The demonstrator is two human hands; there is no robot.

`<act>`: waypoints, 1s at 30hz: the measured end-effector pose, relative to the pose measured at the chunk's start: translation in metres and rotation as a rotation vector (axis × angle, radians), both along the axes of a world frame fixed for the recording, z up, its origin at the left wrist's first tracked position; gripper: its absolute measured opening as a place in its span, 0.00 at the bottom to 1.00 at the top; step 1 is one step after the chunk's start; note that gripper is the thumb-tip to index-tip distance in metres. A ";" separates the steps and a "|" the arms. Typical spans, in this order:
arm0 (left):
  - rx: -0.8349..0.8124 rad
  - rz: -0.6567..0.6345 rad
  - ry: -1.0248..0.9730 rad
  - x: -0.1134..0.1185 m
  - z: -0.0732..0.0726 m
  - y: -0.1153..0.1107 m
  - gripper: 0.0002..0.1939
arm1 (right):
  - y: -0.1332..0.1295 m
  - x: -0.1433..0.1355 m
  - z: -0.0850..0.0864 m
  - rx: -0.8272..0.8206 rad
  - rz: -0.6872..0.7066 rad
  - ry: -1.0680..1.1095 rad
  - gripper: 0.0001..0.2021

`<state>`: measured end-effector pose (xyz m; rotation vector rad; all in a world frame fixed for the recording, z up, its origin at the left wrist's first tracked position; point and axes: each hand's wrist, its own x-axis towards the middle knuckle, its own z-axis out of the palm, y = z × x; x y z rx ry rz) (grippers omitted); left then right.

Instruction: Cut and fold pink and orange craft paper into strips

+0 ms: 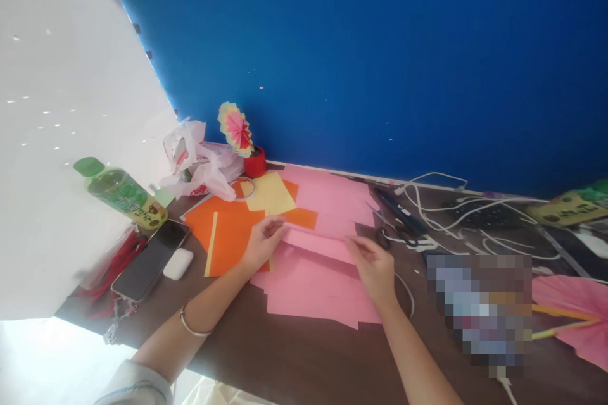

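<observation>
Our left grip (265,243) and right grip (375,266) each pinch one end of a pink strip (319,245), thumbs and fingers clamped on it. The strip stretches between them, above a spread of pink sheets (308,297). We judge that we are folding or evening out this strip; the exact crease is too soft to tell. The next move seems to call for keeping both ends level and the edges lined up, with light pressure, as thin paper could skew or wrinkle.

Below both grips runs the dark table (285,361). Just beside the left grip lies orange paper (235,243), with a yellow sheet (270,195) beyond it. Farther left of that grip we see a white case (178,264), a phone (151,261) and a bottle (126,195). Beyond it stand a paper rosette (236,128) and a plastic bag (204,161). Past the right grip are scissors (384,238) and white cables (418,202). A blue wall (370,63) rises beyond both grips; a white wall (71,76) stands to their left.
</observation>
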<state>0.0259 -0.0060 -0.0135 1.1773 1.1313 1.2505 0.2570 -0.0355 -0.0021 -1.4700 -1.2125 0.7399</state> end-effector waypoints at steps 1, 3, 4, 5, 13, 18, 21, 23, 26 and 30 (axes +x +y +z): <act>0.002 0.004 0.016 0.000 0.000 0.000 0.13 | 0.000 0.000 0.000 0.000 0.003 -0.004 0.12; 0.003 0.011 0.051 0.000 0.001 0.000 0.13 | 0.000 0.000 -0.001 -0.005 0.028 -0.017 0.12; 0.000 0.012 0.062 0.000 0.002 0.000 0.14 | 0.000 0.000 -0.001 -0.009 0.041 -0.022 0.12; -0.007 0.010 0.066 0.000 0.002 0.000 0.14 | 0.000 0.000 -0.001 -0.014 0.052 -0.023 0.12; 0.008 -0.011 -0.032 0.000 0.002 0.000 0.12 | 0.002 -0.001 -0.007 -0.036 0.081 0.101 0.12; 0.076 -0.032 0.113 -0.002 -0.001 0.001 0.07 | 0.004 0.001 -0.005 0.007 0.054 0.119 0.07; 0.030 -0.046 0.097 -0.003 -0.002 0.000 0.09 | 0.003 0.002 -0.001 -0.004 0.076 0.106 0.04; -0.012 -0.060 0.052 -0.003 -0.003 -0.001 0.10 | 0.002 0.003 0.001 -0.024 0.085 0.102 0.04; -0.077 -0.090 -0.020 -0.002 -0.004 -0.001 0.15 | 0.001 0.003 0.001 -0.039 0.100 0.105 0.06; -0.096 -0.057 -0.036 -0.001 -0.007 0.001 0.18 | 0.002 0.005 -0.006 -0.054 0.125 0.140 0.10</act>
